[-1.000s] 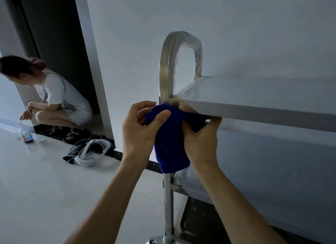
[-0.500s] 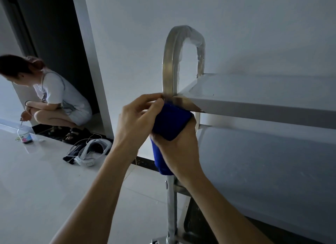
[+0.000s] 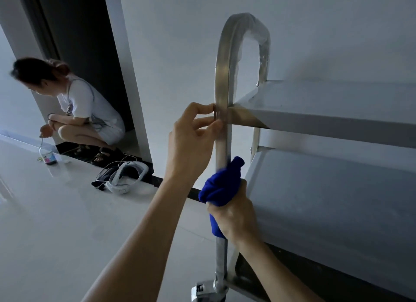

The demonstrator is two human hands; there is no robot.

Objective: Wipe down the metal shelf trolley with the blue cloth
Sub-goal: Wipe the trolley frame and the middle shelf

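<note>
The metal shelf trolley (image 3: 337,99) stands against a pale wall, its top shelf at the right and a lower shelf beneath. Its near upright post (image 3: 221,81) curves over into a handle loop. My right hand (image 3: 236,216) grips the bunched blue cloth (image 3: 221,186) around this post, below the top shelf. My left hand (image 3: 191,139) rests higher, fingertips touching the post at the level of the top shelf's corner. A caster (image 3: 204,290) shows at the post's foot.
A person (image 3: 76,112) crouches at the left by a dark doorway, with a small jar (image 3: 47,155) on the glossy white floor. A white headset with cables (image 3: 122,177) lies near the wall's dark baseboard.
My right hand has slid the blue cloth down the post from the top shelf's corner. My left hand has let go of the cloth and now touches the bare post.
</note>
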